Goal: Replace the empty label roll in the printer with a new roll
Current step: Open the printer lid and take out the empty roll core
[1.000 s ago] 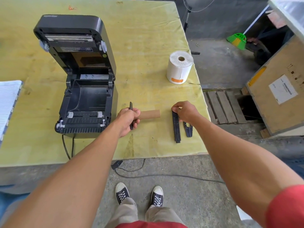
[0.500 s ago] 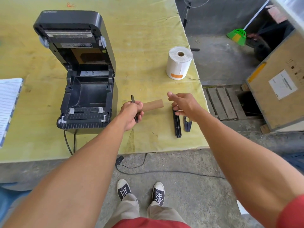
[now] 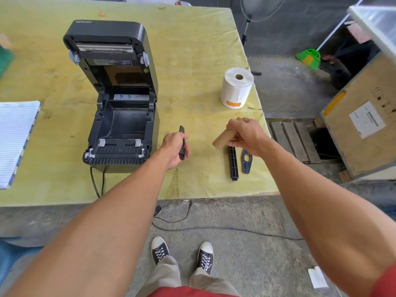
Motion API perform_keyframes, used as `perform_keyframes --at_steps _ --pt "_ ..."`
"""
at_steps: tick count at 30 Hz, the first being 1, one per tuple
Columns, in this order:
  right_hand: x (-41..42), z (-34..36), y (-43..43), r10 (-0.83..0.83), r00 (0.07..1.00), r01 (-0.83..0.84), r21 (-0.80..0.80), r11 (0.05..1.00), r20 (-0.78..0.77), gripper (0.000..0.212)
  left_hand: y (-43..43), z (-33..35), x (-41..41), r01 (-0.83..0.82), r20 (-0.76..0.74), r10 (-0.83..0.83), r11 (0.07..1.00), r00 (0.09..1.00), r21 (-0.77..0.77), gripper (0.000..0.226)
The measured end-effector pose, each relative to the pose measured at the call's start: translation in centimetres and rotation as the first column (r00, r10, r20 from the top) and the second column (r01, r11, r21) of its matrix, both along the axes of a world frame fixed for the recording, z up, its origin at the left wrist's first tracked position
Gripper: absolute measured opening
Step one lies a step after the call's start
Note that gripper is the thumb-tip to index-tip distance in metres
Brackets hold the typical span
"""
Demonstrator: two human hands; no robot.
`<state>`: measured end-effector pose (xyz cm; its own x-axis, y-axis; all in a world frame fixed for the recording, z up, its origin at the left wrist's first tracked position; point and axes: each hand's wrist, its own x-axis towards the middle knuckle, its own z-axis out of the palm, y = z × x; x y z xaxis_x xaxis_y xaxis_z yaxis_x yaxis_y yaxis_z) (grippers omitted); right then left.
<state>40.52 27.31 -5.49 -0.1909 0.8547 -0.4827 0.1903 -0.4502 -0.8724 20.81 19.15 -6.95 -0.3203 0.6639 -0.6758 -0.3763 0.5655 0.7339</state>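
The black label printer [image 3: 120, 116] stands on the yellow-green table [image 3: 192, 50] with its lid swung up and its roll bay bare. My left hand [image 3: 174, 146] is to the right of the printer, closed around a flat black roll guide [image 3: 181, 144]. My right hand [image 3: 244, 136] holds the brown cardboard core [image 3: 221, 139] of the used roll just above the table. Under that hand lie a black spindle bar [image 3: 233, 162] and a dark blue guide piece [image 3: 246, 161]. The new white label roll [image 3: 235, 91] stands upright near the table's right edge.
A lined notepad [image 3: 15, 142] lies at the left edge of the table. The printer's cables [image 3: 97, 185] hang over the front edge to the floor. A wooden crate [image 3: 364, 125] and a pallet [image 3: 293, 140] stand to the right of the table.
The cardboard core has come off the black guide in my left hand and passed to my right hand, which lifted from the spindle bar. The left hand keeps only the guide.
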Motion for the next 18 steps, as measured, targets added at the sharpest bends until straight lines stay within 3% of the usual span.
perform_keyframes --at_steps 4,9,11,15,18 --pt "-0.7 -0.6 -0.6 0.203 0.943 -0.211 0.001 0.978 0.265 0.034 -0.3 -1.2 0.3 0.117 -0.136 -0.13 0.988 0.982 -0.096 0.03" --pt "-2.8 -2.0 -1.6 0.319 0.822 -0.34 -0.042 0.939 0.471 0.046 -0.3 -2.6 0.7 0.159 -0.32 -0.207 0.972 0.925 -0.171 0.042" --pt "-3.6 -2.4 -1.7 0.326 0.78 -0.355 -0.052 0.933 0.534 0.047 -0.6 -3.0 1.0 0.145 -0.358 -0.202 0.973 0.911 -0.18 0.048" --pt "-4.7 -3.1 -1.6 0.34 0.714 -0.386 -0.061 0.921 0.612 0.049 -0.9 -3.8 1.3 0.152 -0.497 -0.248 0.962 0.831 -0.226 0.016" --pt "-4.9 -3.7 -1.5 0.344 0.695 -0.406 -0.05 0.912 0.631 0.052 -0.9 -4.0 1.5 0.122 -0.583 -0.225 0.97 0.781 -0.212 0.03"
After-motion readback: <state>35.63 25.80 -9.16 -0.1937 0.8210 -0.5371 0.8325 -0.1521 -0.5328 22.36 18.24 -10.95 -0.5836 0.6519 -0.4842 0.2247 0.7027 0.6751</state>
